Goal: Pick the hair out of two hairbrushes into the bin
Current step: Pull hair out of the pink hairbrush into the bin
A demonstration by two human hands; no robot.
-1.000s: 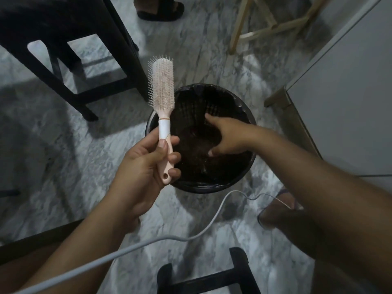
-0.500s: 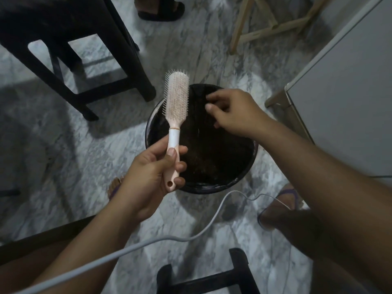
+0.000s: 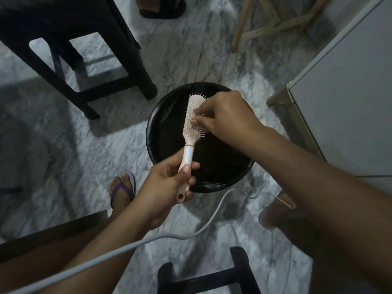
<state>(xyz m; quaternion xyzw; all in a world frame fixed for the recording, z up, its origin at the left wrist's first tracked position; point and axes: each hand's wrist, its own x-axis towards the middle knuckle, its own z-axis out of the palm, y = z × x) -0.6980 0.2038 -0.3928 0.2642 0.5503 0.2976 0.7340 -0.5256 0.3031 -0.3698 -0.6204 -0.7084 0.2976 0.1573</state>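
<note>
A pink hairbrush [image 3: 192, 122] with a white band on its handle is held upright over the round black bin [image 3: 157, 128] on the marble floor. My left hand [image 3: 167, 187] is closed around the handle's lower end. My right hand [image 3: 227, 115] sits on the bristle side of the brush head, fingertips pinched together among the bristles. Any hair between those fingertips is too fine to make out. The bin has a black liner and dark contents. Only one brush is in view.
A dark stool [image 3: 70, 49] stands at the upper left, another dark piece of furniture [image 3: 212, 274] at the bottom. A grey cable [image 3: 148, 240] crosses the floor below the bin. A white cabinet [image 3: 350, 92] fills the right. My sandalled foot [image 3: 122, 189] is beside the bin; someone else's foot [image 3: 163, 7] at top.
My left hand has carried the brush right, over the bin. My right hand rose out of the bin and came onto the bristles, fingers now pinched.
</note>
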